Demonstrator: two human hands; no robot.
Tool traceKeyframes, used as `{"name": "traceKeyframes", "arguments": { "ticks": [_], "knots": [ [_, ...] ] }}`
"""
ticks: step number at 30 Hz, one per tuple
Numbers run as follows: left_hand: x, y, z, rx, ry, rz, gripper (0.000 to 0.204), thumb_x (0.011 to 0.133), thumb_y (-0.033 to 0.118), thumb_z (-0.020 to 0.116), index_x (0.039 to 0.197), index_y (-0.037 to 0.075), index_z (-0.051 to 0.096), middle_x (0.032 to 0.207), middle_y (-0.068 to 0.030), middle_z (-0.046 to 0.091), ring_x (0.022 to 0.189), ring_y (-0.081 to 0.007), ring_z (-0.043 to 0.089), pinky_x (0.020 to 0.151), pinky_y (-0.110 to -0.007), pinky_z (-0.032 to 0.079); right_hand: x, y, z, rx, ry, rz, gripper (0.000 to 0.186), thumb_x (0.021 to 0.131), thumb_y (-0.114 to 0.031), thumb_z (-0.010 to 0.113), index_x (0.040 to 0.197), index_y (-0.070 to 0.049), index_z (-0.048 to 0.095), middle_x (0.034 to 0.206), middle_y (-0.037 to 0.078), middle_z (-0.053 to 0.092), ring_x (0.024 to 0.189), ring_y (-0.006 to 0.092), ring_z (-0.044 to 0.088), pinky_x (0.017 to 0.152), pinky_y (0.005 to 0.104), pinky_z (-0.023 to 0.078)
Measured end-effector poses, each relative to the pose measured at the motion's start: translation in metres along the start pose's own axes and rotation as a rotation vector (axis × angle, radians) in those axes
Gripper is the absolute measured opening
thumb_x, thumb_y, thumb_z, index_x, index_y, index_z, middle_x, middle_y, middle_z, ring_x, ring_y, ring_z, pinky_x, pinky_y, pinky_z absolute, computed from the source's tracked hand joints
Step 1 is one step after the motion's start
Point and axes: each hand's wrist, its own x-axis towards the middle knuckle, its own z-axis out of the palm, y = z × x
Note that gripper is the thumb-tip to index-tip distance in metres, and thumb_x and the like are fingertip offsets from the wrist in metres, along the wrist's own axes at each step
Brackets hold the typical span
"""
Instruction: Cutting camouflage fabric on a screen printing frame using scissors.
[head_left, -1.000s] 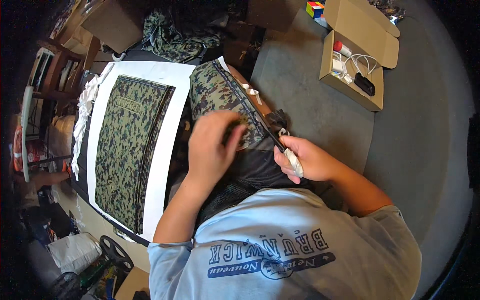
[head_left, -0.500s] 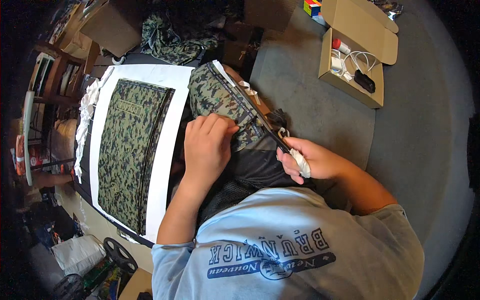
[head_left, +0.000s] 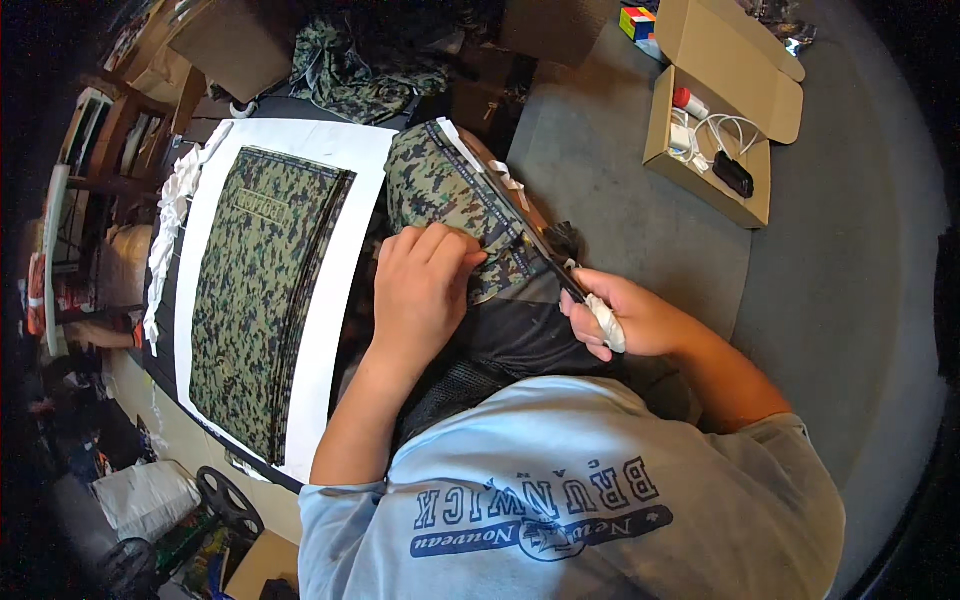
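Grey surface (head_left: 840, 300) at right, open cardboard box (head_left: 700, 190) on it. On head view I see left hand (head_left: 425, 285), fingers bunched, pinching camouflage cloth (head_left: 435, 185), which lies between white sheet (head_left: 355, 215) and grey surface. Right hand (head_left: 635, 312), fingers wrapped round scissors (head_left: 570, 285), blades along cloth's edge.

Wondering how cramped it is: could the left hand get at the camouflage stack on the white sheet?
Probably yes: the camouflage stack lies uncovered left of the left hand, nothing visibly blocking, though that hand is at another camouflage piece.
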Motion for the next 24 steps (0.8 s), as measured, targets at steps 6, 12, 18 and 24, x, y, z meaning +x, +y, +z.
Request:
{"name": "traceKeyframes", "arguments": {
  "ticks": [6, 12, 18, 24],
  "knots": [
    [-0.001, -0.001, 0.000, -0.005, -0.011, -0.001, 0.011, 0.085, 0.009, 0.068, 0.094, 0.011, 0.062, 0.091, -0.0014, 0.060, 0.081, -0.0222, 0.053, 0.078, -0.033, 0.042, 0.004, -0.001, -0.001, 0.035, -0.019, -0.001, 0.007, 0.099, -0.005, 0.054, 0.100, -0.010, 0.049, 0.070, -0.004, 0.047, 0.056, 0.0078, 0.043, 0.051, 0.0246, 0.041],
    [-0.001, 0.000, -0.001, -0.004, -0.004, 0.006, 0.011, 0.085, 0.009, 0.068, 0.093, 0.010, 0.062, 0.092, -0.0019, 0.060, 0.082, -0.0225, 0.053, 0.079, -0.033, 0.042, 0.005, -0.008, 0.004, -0.077, 0.008, 0.043, 0.008, 0.099, -0.004, 0.053, 0.098, -0.010, 0.048, 0.070, -0.004, 0.047, 0.056, 0.0079, 0.043, 0.051, 0.0247, 0.042],
    [-0.001, 0.005, -0.005, -0.001, -0.014, 0.032, 0.011, 0.085, 0.010, 0.068, 0.093, 0.010, 0.061, 0.092, -0.0025, 0.058, 0.082, -0.0227, 0.052, 0.079, -0.033, 0.041, 0.002, 0.005, 0.008, 0.034, 0.025, 0.007, 0.017, 0.101, -0.020, 0.060, 0.093, -0.009, 0.049, 0.064, -0.002, 0.051, 0.048, 0.0087, 0.045, 0.045, 0.0249, 0.038],
    [-0.005, 0.015, -0.007, -0.008, -0.029, 0.080, 0.014, 0.081, 0.003, 0.069, 0.091, 0.008, 0.060, 0.091, -0.0040, 0.059, 0.080, -0.0243, 0.051, 0.079, -0.033, 0.041, 0.005, -0.004, 0.009, 0.055, 0.005, -0.026, 0.010, 0.099, -0.005, 0.055, 0.094, -0.011, 0.048, 0.067, -0.003, 0.048, 0.052, 0.0088, 0.042, 0.047, 0.0253, 0.040]
  ]
}}
